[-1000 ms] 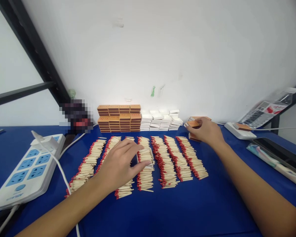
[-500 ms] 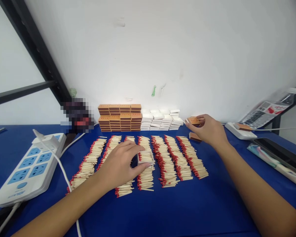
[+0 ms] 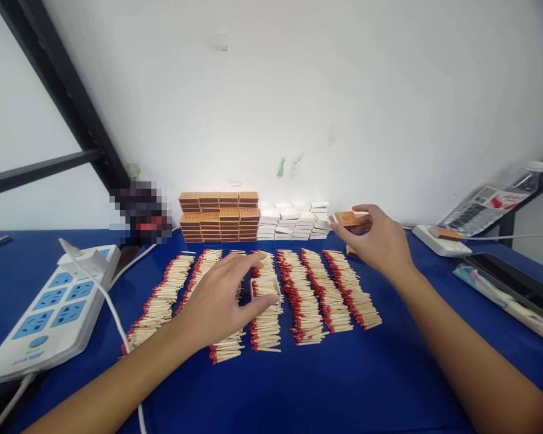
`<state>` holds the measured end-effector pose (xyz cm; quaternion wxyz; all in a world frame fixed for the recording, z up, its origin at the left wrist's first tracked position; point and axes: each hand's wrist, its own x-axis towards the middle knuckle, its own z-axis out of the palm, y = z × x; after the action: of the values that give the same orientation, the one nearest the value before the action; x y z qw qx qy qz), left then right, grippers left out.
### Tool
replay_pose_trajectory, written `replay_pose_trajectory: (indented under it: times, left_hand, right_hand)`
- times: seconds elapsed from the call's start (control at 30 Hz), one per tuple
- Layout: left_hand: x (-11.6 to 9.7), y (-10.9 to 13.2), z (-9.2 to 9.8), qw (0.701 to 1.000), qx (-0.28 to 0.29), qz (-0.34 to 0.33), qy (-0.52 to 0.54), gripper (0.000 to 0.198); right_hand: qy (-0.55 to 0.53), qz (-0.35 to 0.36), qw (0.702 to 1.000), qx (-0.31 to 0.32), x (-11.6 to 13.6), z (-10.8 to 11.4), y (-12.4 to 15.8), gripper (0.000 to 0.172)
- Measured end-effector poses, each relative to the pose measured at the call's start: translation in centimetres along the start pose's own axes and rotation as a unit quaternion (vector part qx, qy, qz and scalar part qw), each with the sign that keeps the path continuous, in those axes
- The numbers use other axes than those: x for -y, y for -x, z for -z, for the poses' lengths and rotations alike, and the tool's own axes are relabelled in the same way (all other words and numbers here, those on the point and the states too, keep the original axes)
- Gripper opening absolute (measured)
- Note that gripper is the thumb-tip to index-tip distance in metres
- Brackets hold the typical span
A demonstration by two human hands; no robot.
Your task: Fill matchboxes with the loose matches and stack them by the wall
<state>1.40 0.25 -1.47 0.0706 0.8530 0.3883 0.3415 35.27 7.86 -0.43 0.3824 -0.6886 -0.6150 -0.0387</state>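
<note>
My left hand (image 3: 224,295) is open over the rows of matches, thumb and fingers spread around a small white matchbox tray (image 3: 263,281). Red-headed matches lie in that tray, which rests on a row of matches (image 3: 266,337); the thumb overlaps its front edge. Farther back on the right, my right hand (image 3: 380,238) is closed on an orange-brown matchbox (image 3: 346,219), a white end showing at its left. Beneath this hand, a second matchbox (image 3: 351,251) lies mostly hidden on the blue table (image 3: 298,386).
Stacked brown matchboxes (image 3: 219,224) and white trays (image 3: 292,222) stand against the wall. A power strip (image 3: 57,307) with a white cable is at left. At right are a white adapter (image 3: 441,241) bearing a matchbox, a plastic bottle (image 3: 498,199) and a dark phone-like object (image 3: 511,286).
My left fingers have spread and let go of the tray, which sits lower among the matches. My right hand has moved slightly left with its matchbox, covering more of the one beneath.
</note>
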Motion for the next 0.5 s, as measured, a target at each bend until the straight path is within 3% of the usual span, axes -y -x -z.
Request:
replay_pose_trajectory:
  times: [0.1,0.27,0.5]
  left_hand:
    - [-0.2,-0.2,0.3,0.998,-0.06,-0.02,-0.004,0.049]
    - [-0.6,-0.5,0.3,0.989,-0.121,-0.077,-0.034,0.042]
    - [-0.9,-0.4,0.0,0.98,-0.15,-0.112,-0.06,0.032]
  right_hand:
    - [-0.06,0.048,0.997,0.01,3.7,0.3,2.5,0.067]
    - [-0.152,0.135,0.976,0.077,9.2,0.2,7.6,0.06]
    - [-0.176,0.153,0.964,0.126,10.8,0.3,9.6,0.06]
